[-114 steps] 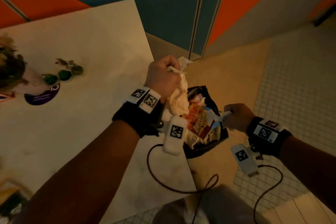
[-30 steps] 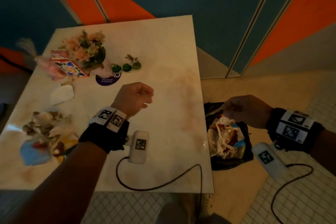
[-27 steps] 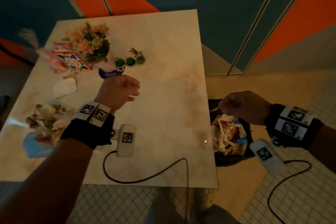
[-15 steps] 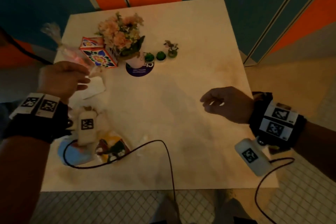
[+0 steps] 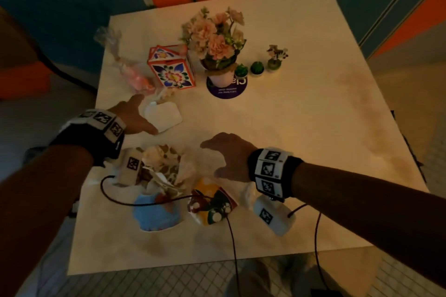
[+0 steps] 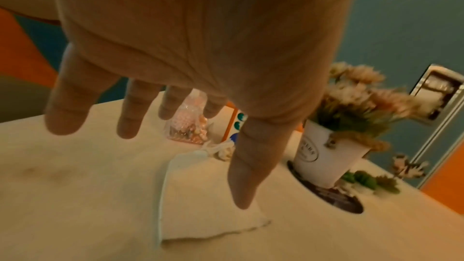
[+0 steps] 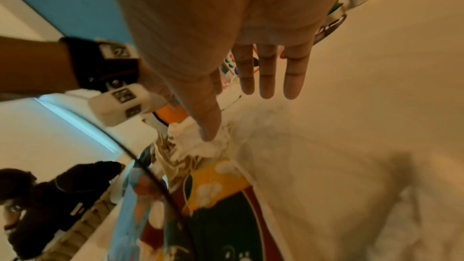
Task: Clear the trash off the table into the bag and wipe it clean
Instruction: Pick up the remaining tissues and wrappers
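On the white table (image 5: 301, 142), a heap of trash lies near the front left: crumpled paper and wrappers (image 5: 166, 166), a blue wrapper (image 5: 154, 214) and a yellow, green and red wrapper (image 5: 212, 205). My left hand (image 5: 134, 117) hovers open, fingers spread, over a flat white napkin (image 5: 165, 116), also seen in the left wrist view (image 6: 206, 201). My right hand (image 5: 224, 154) is open above the heap. In the right wrist view its thumb touches a crumpled white tissue (image 7: 200, 146) beside the colourful wrapper (image 7: 220, 205). The bag is out of sight.
At the back of the table stand a flower pot (image 5: 222, 75) on a purple coaster, a patterned box (image 5: 172, 70), a clear packet of pink sweets (image 5: 135, 75) and three tiny plants (image 5: 255, 69). Brownish stains (image 5: 362, 103) mark the right side. Camera cables cross the heap.
My right hand let go of the bag at the table's right edge and moved left over the trash heap. My left hand went left to the napkin. The view swung left.
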The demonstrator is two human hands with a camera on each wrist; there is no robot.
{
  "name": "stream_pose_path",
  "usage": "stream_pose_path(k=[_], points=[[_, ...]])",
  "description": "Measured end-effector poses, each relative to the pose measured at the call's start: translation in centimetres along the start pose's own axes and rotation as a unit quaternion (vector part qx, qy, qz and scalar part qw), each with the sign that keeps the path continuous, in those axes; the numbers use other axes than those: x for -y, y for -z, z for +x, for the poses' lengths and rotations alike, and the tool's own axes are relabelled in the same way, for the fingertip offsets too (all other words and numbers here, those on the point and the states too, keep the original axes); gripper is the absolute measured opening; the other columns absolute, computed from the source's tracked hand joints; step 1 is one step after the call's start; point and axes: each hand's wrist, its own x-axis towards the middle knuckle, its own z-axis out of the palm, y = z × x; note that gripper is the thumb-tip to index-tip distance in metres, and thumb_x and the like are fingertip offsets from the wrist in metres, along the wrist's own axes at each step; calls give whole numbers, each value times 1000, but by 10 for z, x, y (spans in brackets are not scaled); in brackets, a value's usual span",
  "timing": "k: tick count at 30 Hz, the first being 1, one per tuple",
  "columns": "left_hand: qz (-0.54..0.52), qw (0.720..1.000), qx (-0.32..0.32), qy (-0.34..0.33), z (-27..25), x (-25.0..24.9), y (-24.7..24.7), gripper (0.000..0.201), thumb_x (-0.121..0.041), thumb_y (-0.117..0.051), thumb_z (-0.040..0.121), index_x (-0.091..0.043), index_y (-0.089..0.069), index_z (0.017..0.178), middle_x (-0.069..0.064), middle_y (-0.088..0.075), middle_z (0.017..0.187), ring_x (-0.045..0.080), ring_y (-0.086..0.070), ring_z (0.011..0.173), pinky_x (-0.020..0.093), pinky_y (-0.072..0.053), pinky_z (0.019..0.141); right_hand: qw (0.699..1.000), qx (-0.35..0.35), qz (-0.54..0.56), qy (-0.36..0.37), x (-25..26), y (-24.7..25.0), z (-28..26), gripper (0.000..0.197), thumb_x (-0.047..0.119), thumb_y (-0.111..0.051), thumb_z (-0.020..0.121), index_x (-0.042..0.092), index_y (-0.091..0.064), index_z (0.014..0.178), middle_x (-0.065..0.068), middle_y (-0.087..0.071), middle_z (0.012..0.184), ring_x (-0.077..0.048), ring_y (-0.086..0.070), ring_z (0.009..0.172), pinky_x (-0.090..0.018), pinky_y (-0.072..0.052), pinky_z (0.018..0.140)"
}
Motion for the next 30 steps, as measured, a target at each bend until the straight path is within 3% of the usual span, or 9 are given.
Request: stream_pose_path(k=[3,7,11,15,18,21,23,27,30], points=[[30,999,-8,-32,20,-4,1,122,-38,-87,61,-33,-4,151,13,-25,152,36,-34,134,47,-40,104,1000,10,-17,4,9,-13,11,76,33,-61,89,41,-15,149,0,-12,157,-27,-19,141,-42,-26,113],[58,995,-23,-82,43,-19,-7,128,-30,-90,57,-26,-4,152,5,-11,159,30,-16,145,46,-26,115,999,1,-34,10,20,-25,22,59,27,-44,96,48,-20,145,4,-9,158,-30,-20,139,-45,-29,112],[118,988,-22,-99,58,-31,-13,128,-28,-88,57,-36,0,150,1,-4,160,32,-11,145,49,-27,113,1000,4,-26,-11,16,-24,22,61,21,-41,96,46,-18,146,6,-8,158,-28,-18,141,-43,-27,114],[150,983,-27,-103,60,-36,-14,115,-25,-83,55,-41,-14,146,6,-10,157,37,-21,141,50,-35,107,999,-13,-5,-42,0,-14,10,64,22,-45,94,40,-16,149,2,-15,157,-27,-20,141,-42,-25,116],[146,984,-31,-98,53,-42,-16,93,-19,-82,57,-31,-34,136,9,-26,145,38,-36,129,47,-43,99,997,-27,6,-66,-12,-9,4,65,23,-47,94,37,-17,150,0,-19,156,-27,-21,142,-44,-22,118],[148,983,-17,-108,46,-43,-21,84,-30,-78,68,-23,-36,141,9,-36,144,34,-41,129,44,-40,105,997,-28,8,-70,-17,-6,2,67,23,-51,93,36,-17,150,-1,-20,156,-26,-21,142,-43,-21,118],[134,984,-9,-113,40,-42,-24,82,-34,-76,72,-18,-38,143,9,-40,146,31,-42,130,41,-37,109,998,-25,-3,-56,-15,-6,2,71,22,-56,92,36,-17,150,-2,-19,156,-27,-21,142,-40,-22,117],[99,988,-15,-119,25,-40,-20,75,-18,-74,76,-13,-39,143,10,-39,147,28,-40,132,33,-35,106,999,-5,-41,-4,-1,-9,7,78,19,-62,88,41,-19,148,0,-14,157,-27,-22,140,-39,-28,111],[58,990,-27,-128,10,-41,-12,72,-13,-74,77,-12,-41,141,10,-40,146,28,-40,132,33,-36,104,995,34,-79,42,14,-17,16,86,31,-70,82,47,-16,147,2,-6,158,-29,-19,138,-45,-30,109]])
